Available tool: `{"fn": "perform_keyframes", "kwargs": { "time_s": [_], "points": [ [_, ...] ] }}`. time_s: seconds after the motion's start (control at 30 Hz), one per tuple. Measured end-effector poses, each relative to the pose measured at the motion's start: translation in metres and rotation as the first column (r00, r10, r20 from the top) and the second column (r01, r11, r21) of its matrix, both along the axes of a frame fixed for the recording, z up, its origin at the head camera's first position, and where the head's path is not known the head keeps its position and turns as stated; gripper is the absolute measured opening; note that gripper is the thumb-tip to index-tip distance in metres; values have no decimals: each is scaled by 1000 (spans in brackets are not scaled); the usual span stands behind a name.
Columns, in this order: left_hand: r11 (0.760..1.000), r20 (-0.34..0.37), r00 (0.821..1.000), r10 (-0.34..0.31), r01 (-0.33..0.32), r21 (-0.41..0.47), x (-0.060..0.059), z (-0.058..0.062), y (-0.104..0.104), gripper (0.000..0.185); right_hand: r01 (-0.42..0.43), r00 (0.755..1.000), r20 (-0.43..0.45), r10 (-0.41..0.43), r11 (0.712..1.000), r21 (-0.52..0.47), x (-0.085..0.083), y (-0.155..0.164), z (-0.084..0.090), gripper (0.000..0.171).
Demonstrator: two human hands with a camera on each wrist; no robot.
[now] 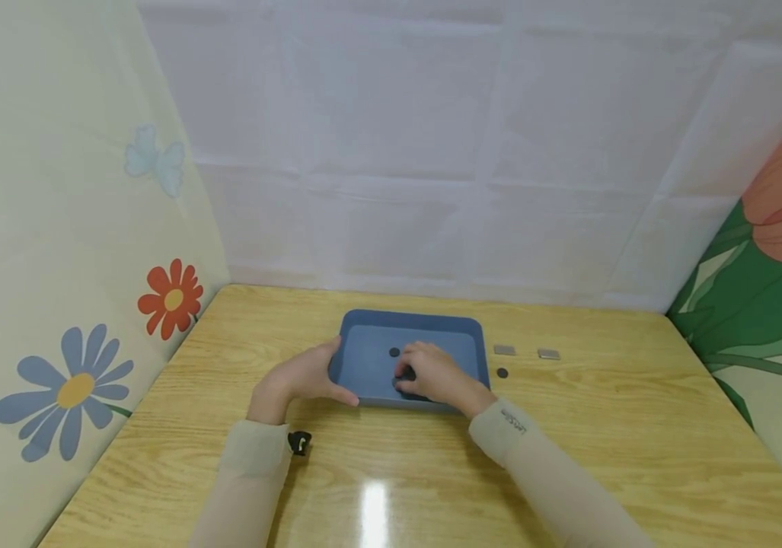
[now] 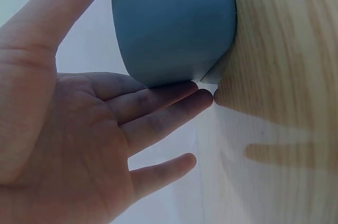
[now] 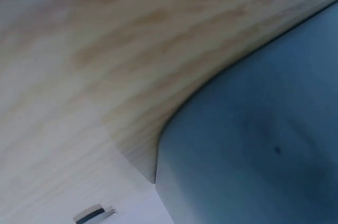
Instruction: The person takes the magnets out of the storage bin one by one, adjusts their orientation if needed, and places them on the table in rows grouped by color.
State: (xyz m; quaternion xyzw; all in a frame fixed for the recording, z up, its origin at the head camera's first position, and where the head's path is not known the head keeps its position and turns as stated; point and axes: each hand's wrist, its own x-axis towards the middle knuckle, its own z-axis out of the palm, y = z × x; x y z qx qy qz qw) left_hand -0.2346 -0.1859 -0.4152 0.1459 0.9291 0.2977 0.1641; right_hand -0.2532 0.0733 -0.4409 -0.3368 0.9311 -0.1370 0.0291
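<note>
A shallow blue rectangular tray [image 1: 370, 384] lies on the wooden table. My left hand [image 1: 304, 373] rests against its left end, thumb towards the front wall. In the left wrist view, the straight fingers of the left hand [image 2: 100, 134] touch the tray's outer wall [image 2: 174, 28]. My right hand [image 1: 435, 373] reaches over the front wall into the tray, with curled fingers and thumb around a small dark object [image 1: 404, 375], mostly hidden. Just beyond those fingers, a dark disc [image 1: 394, 352] lies on the tray floor. The right wrist view shows the tray's blue wall [image 3: 253, 145] but no hand.
Right of the tray, another dark disc [image 1: 502, 373] and two small grey rectangular pieces [image 1: 504, 350] [image 1: 549, 354] lie on the table [image 1: 603, 411]. A white cloth [image 1: 391, 152] hangs behind, with flower-patterned cloths at both sides. A small black item [image 1: 299, 442] sits at the left cuff.
</note>
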Motion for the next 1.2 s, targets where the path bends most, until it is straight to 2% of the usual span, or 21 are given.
{"fn": "perform_keyframes", "kwargs": {
  "time_s": [0.4,0.67,0.93,1.07,1.2],
  "points": [
    [1000,-5,1000,-14,14,12,-1,-1,0,137,43,999,27,-41,998,-47,-4,7,0,14],
    [1000,13,1000,-4,3,8,0,-1,-1,138,74,995,70,-70,995,-70,-6,13,6,15],
    [1000,0,1000,-4,4,-2,0,-1,-1,138,68,997,39,-64,992,-104,-9,29,13,13],
    [1000,-3,1000,-7,7,13,-1,-3,-2,139,80,997,3,-80,991,-103,-10,37,17,11],
    [1000,-6,1000,-7,7,16,-2,-3,-2,138,97,995,3,-97,990,-106,-13,46,19,11]
  ]
}}
